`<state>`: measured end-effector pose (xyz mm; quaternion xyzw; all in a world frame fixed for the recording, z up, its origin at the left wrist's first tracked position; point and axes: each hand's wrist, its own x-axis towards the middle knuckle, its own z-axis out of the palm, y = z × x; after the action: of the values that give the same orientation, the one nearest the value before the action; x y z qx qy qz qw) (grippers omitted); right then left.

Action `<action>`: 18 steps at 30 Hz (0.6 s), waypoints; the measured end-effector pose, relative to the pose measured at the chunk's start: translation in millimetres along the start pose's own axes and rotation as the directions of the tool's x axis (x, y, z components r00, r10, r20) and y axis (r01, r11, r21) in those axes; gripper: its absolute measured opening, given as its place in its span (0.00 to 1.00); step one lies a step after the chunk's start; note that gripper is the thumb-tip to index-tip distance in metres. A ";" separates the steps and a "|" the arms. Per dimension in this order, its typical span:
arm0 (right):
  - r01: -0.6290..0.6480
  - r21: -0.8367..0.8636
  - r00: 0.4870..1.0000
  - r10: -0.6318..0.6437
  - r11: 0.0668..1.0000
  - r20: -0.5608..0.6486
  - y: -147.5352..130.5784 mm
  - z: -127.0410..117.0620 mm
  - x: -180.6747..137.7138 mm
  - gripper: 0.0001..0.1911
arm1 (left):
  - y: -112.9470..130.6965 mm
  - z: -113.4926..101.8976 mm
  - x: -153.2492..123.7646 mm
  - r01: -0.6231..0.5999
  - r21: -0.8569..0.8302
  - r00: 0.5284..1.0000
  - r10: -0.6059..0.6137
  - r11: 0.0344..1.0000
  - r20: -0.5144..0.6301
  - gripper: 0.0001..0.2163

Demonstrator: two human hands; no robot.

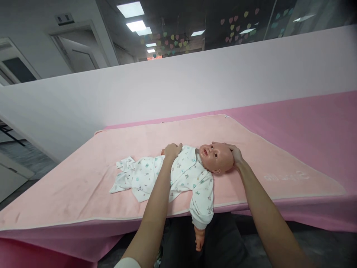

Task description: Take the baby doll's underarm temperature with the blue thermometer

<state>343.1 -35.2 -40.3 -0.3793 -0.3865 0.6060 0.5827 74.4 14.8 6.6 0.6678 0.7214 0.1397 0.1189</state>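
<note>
A baby doll (216, 156) in a white patterned sleepsuit (182, 175) lies on its back on a light pink blanket (83, 175), head to the right. My left hand (172, 150) rests on the far side of the doll's chest, fingers curled over the suit. My right hand (234, 152) cups the top of the doll's bald head. One of the doll's arms (200, 223) hangs over the near edge of the blanket, its bare hand pointing down.
The blanket covers a table with a darker pink cloth (320, 126). A low white partition wall (178, 85) runs behind it. A doorway (78, 52) is at the back left. Dark floor shows below the near table edge.
</note>
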 end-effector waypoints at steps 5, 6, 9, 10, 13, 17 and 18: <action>0.065 0.015 0.997 -0.064 0.998 -0.044 -7.0 -2.0 0.9 0.18 | 0.5 -0.9 1.1 -0.007 0.017 1.000 0.007 1.000 -0.006 0.21; 0.108 0.025 0.991 -0.106 0.994 -0.076 -8.8 -2.5 1.4 0.18 | 0.4 -0.7 1.4 -0.008 0.019 1.000 0.008 1.000 -0.009 0.21; 0.133 0.036 0.989 -0.130 0.990 -0.074 -10.7 1.0 1.3 0.16 | -0.3 0.7 2.9 -0.010 0.016 1.000 0.010 1.000 -0.015 0.21; 0.100 0.026 0.994 -0.099 0.995 -0.037 -9.9 3.7 0.6 0.16 | -0.5 1.3 3.6 -0.009 0.013 1.000 0.010 1.000 -0.017 0.21; 0.026 -0.003 0.998 -0.026 1.000 0.052 -6.2 11.8 -2.2 0.18 | -0.7 2.6 5.4 -0.002 0.008 1.000 0.003 1.000 -0.017 0.20; 0.020 0.002 0.999 -0.020 1.000 0.049 -7.8 9.4 -1.1 0.18 | 0.3 1.7 6.7 0.008 0.009 1.000 -0.008 1.000 -0.009 0.21; 0.029 0.013 0.999 -0.029 1.000 0.034 -9.7 6.6 0.1 0.18 | 0.6 1.0 6.8 0.011 0.009 1.000 -0.011 1.000 -0.007 0.21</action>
<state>341.1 -35.1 -28.7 -0.3596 -0.3980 0.6064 0.5870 74.8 21.6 6.0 0.6636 0.7263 0.1382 0.1142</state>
